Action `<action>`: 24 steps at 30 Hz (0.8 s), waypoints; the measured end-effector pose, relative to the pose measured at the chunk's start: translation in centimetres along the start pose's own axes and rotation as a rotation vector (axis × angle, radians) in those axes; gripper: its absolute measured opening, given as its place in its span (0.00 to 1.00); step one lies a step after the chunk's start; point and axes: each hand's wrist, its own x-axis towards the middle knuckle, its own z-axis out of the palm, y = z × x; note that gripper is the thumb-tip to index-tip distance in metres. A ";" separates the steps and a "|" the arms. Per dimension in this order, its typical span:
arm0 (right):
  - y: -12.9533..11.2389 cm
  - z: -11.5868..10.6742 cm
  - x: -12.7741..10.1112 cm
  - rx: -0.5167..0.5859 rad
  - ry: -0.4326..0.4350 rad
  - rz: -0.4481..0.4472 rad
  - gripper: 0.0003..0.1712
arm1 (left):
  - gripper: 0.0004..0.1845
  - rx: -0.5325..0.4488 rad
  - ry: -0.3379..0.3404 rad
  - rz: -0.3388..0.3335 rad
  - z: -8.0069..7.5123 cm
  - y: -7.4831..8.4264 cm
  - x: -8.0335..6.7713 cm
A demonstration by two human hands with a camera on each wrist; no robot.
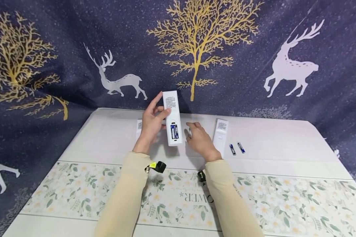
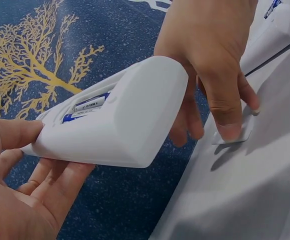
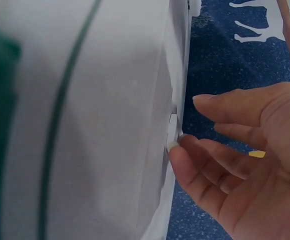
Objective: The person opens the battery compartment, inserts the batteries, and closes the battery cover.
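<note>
Our left hand [image 1: 150, 124] grips the white remote control [image 1: 173, 115] at mid-frame; just right of it, our right hand [image 1: 200, 140] pinches a small white cover [image 2: 245, 129] by its edges.

- we see the held remote [image 1: 172, 116] in the left hand [image 1: 151, 126], left of the right hand [image 1: 201, 141]
- two fitted batteries [image 1: 172, 132] sit inside it
- we find a small cover [image 2: 244, 131] in the right hand
- on the table [image 1: 273, 144], we spot the far remote [image 1: 138, 131] partly behind the left hand
- right of it, the near remote [image 1: 220, 136], then two loose batteries [image 1: 232, 150]
</note>
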 end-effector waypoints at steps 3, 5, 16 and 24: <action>0.0 0.0 0.0 0.006 0.003 0.018 0.37 | 0.37 -0.009 0.001 0.004 0.0 0.0 -0.1; 0.1 0.0 0.1 0.010 0.002 0.030 0.39 | 0.37 -0.011 0.001 0.007 0.0 0.0 -0.1; 0.8 0.1 0.2 -0.015 -0.050 0.094 0.43 | 0.36 -0.019 -0.002 -0.016 0.1 0.0 -0.1; 0.8 -0.1 0.2 0.019 -0.063 0.120 0.49 | 0.36 -0.016 -0.001 -0.011 0.0 0.0 -0.1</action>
